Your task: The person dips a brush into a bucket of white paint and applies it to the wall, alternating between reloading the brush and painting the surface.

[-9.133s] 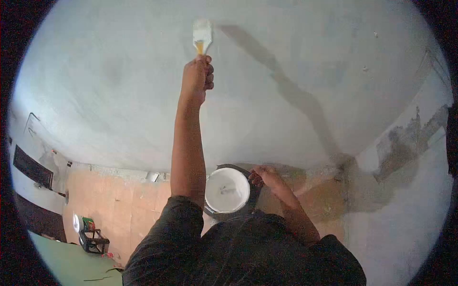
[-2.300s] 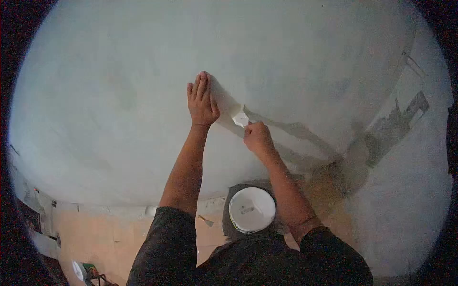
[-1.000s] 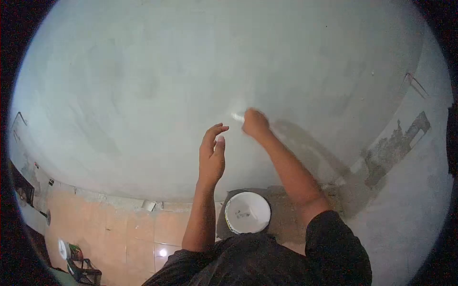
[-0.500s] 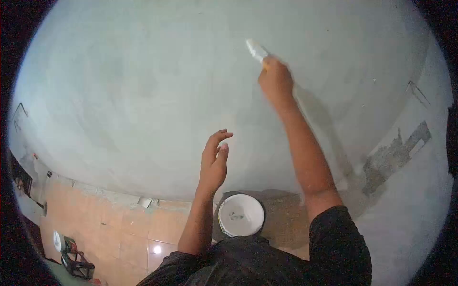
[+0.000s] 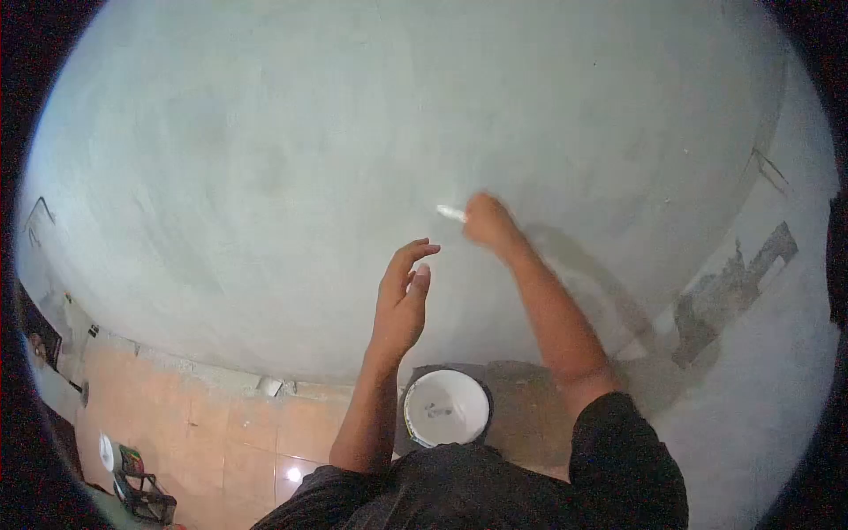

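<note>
My right hand (image 5: 491, 223) is closed around a paintbrush (image 5: 451, 213) whose whitish tip points left, close over the pale grey-green wall (image 5: 265, 168). The fingers hide its handle. Lower and to the left, my left hand (image 5: 405, 296) is raised in front of the wall with its fingers bent and apart, holding nothing. Below the hands, near my body, stands a white bucket (image 5: 483, 393) with a little greyish stuff showing at its bottom.
Orange floor tiles (image 5: 203, 415) run along the wall's foot, with rough debris at the joint. At lower left are a white-lidded can (image 5: 109, 452) and a dark frame-like object (image 5: 146, 499). A bare grey patch (image 5: 733, 287) marks the right-hand wall.
My right hand has moved down and slightly left with the paintbrush, which now points more directly left. My left hand has stayed almost in place.
</note>
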